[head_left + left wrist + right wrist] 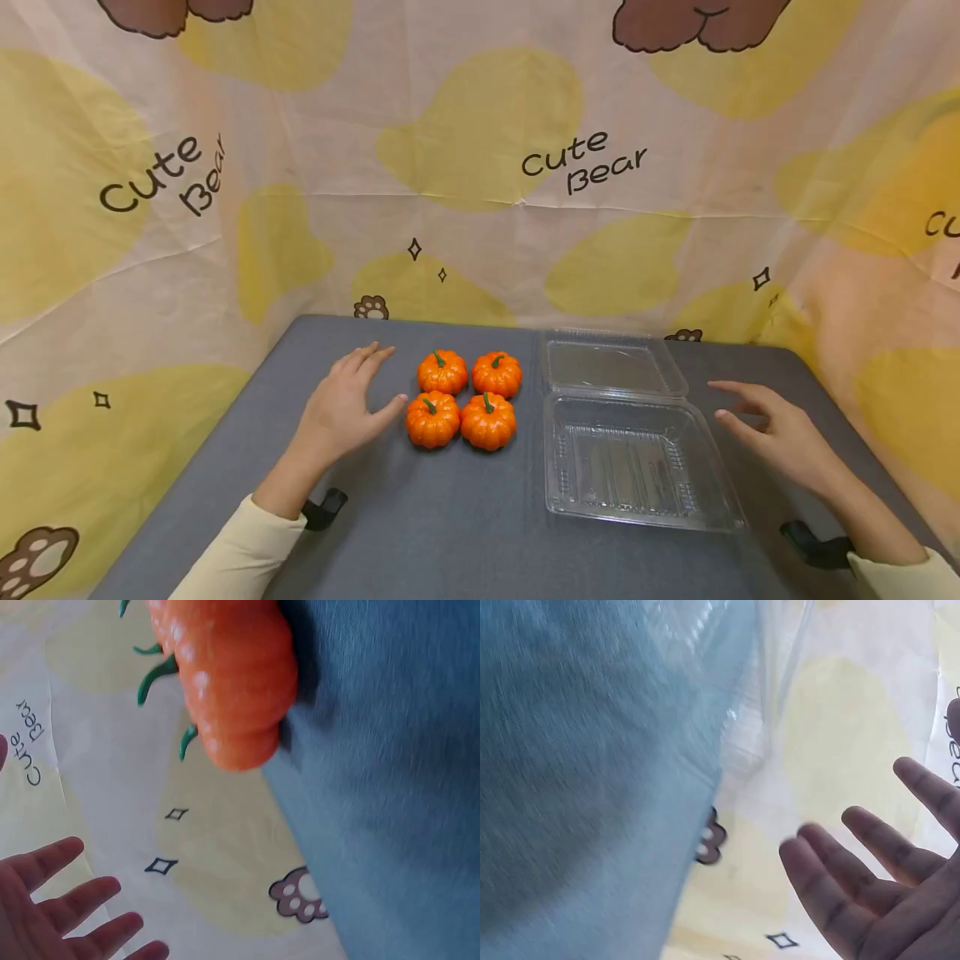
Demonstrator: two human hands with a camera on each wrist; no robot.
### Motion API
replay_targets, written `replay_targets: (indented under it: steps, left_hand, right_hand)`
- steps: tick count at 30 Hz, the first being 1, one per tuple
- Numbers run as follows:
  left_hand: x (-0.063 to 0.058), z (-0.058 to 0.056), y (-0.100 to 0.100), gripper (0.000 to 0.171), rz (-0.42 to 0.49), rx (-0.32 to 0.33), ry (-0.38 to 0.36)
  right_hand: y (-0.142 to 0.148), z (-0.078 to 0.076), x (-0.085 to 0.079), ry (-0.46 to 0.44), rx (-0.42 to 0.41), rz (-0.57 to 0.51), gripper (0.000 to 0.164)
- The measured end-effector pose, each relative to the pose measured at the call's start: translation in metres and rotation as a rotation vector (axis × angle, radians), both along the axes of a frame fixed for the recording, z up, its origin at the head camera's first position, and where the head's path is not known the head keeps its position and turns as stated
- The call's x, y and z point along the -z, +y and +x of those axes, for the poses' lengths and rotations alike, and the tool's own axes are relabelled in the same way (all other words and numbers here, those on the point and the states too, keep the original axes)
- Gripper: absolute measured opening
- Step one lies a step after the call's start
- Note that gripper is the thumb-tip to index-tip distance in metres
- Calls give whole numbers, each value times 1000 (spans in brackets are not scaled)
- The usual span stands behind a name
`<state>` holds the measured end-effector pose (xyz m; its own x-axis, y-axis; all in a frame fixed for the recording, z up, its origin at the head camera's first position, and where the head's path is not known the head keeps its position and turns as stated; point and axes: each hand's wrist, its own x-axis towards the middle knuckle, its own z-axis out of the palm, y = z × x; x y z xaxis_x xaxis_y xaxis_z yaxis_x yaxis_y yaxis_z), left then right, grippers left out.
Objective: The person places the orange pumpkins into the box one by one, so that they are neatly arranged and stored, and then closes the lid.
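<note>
Several small orange pumpkins (488, 422) with green stems stand close together in two rows near the middle of the table. Just left of them hovers my left hand (345, 408), fingers spread and holding nothing. In the left wrist view, the pumpkins (240, 682) are apart from the fingertips. To the right lies a clear plastic clamshell box (622, 467), its lid (603, 368) folded back toward the far side. My right hand (783, 437) is in the air beside the box's right side, fingers extended and touching nothing. The right wrist view catches only part of the box (742, 739).
A grey cloth covers the table (435, 533). Behind and at both sides hangs a printed curtain (480, 125) with yellow patches and lettering. Black straps (326, 510) are on both wrists.
</note>
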<state>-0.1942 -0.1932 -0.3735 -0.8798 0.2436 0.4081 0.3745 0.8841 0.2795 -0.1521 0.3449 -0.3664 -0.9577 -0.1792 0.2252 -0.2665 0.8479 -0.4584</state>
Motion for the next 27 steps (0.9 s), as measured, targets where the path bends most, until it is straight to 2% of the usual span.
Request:
replay_targets:
  steps: [4, 9, 11, 20, 27]
  left_hand:
    - [7, 3, 7, 65, 58, 10, -60]
    - [18, 5, 12, 64, 139, 9, -139]
    - [23, 5, 14, 64, 174, 12, -162]
    - [50, 1, 18, 67, 310, 27, -265]
    - [58, -4, 21, 68, 379, 11, -324]
  right_hand:
    - [1, 0, 10, -84, 2, -100, 43]
    - [3, 0, 27, -153, -64, -290, 40]
    - [5, 1, 32, -178, -75, -336, 40]
    - [4, 3, 45, -293, -11, -380, 42]
    - [4, 0, 53, -334, -57, -497, 39]
